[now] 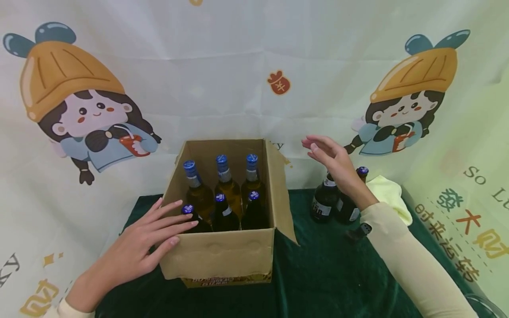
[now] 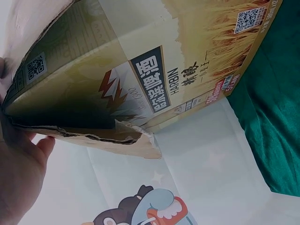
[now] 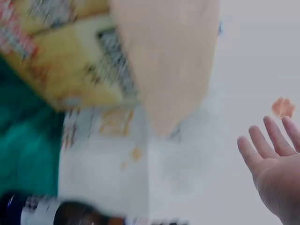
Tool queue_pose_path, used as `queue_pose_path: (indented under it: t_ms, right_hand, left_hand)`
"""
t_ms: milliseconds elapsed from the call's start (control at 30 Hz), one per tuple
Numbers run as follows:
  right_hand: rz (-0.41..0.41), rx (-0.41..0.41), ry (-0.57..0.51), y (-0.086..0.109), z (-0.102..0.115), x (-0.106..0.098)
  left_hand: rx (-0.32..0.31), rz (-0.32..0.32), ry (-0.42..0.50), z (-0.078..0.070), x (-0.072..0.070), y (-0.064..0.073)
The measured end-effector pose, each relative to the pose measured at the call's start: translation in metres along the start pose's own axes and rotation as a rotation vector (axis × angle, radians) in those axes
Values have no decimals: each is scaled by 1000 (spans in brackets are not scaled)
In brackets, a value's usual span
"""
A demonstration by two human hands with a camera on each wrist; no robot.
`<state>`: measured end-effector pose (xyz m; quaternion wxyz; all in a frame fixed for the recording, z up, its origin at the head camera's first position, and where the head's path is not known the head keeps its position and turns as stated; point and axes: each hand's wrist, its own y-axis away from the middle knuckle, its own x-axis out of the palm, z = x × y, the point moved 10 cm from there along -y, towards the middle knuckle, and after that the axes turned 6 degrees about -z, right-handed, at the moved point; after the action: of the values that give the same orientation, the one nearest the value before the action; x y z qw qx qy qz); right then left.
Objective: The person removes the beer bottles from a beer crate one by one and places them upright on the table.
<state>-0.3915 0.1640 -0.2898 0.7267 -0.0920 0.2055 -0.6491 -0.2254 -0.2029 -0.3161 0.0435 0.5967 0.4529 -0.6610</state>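
An uncovered cardboard beer box [image 1: 226, 251] holds several capped bottles in two rows. The back-row bottles [image 1: 223, 176] have blue caps and silvery necks; darker ones [image 1: 226, 214] stand in front. My left hand [image 1: 149, 236] rests at the box's front left corner, fingers spread and fairly straight over the rim, partly covering the nearest dark bottle [image 1: 188, 210]. The left wrist view shows the thumb beside a torn flap [image 2: 108, 140]. My right hand [image 1: 332, 159] is raised in the air right of the box, fingers extended, nothing in it. Below it stand two dark bottles [image 1: 322, 205], partly hidden by the arm.
A pale yellow cloth [image 1: 387, 194] lies behind the right forearm. The box's right flap [image 1: 283, 194] hangs outward. Dark green cloth [image 1: 318, 274] covers the table, and a printed white backdrop [image 1: 222, 97] hangs behind. A small black object [image 1: 359, 232] is by the right wrist.
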Motion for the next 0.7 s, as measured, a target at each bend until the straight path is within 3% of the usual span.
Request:
queue_pose_path:
  t_ms: [133,233,367,567,700]
  right_hand:
    - [121,-12,-113,4,23,32]
    - [215,-23,-120,8,35,56]
    - [309,-43,-94,13,45,81]
    - [377,-64,-34,13,51,104]
    - [426,-111,67,12,51,118]
  left_hand:
    - [-7,9,3,1,0,0]
    - [-17,21,2,1,1,0]
    - [-15,17,1,1,1,1]
    - [-10,1,-5,1,1,0]
    - [-10,0,-3,1,1,1]
